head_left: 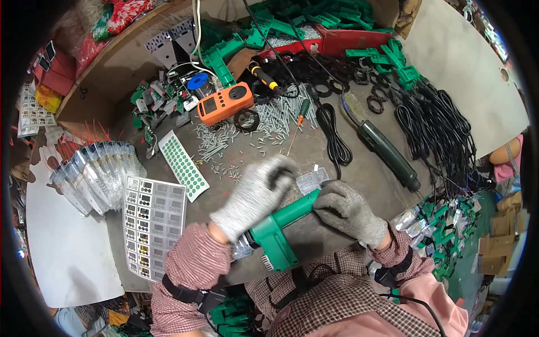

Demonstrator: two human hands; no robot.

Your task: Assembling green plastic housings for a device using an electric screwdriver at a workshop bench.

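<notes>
A green plastic power-tool housing (pixel 279 237) with a long handle lies at the near edge of the bench, in front of me. My right hand (pixel 349 212), in a grey knit glove, has its fingers curled at the far end of the handle. Above and left of the handle is my left hand (pixel 257 194), gloved too, its fingers bent together; whatever they hold, if anything, is hidden. A small clear plastic piece (pixel 312 180) lies just beyond the two hands. Farther off, a screwdriver (pixel 303 112) with a green and orange handle rests beside loose screws.
Loose screws (pixel 275 115) spread around an orange meter (pixel 225 104). An electric screwdriver (pixel 387 154) lies right, near bundled black cords (pixel 435 126). Sticker sheets (pixel 154 224) and clear-wrapped parts (pixel 98 174) are at left. Green housings (pixel 314 17) pile up at the back.
</notes>
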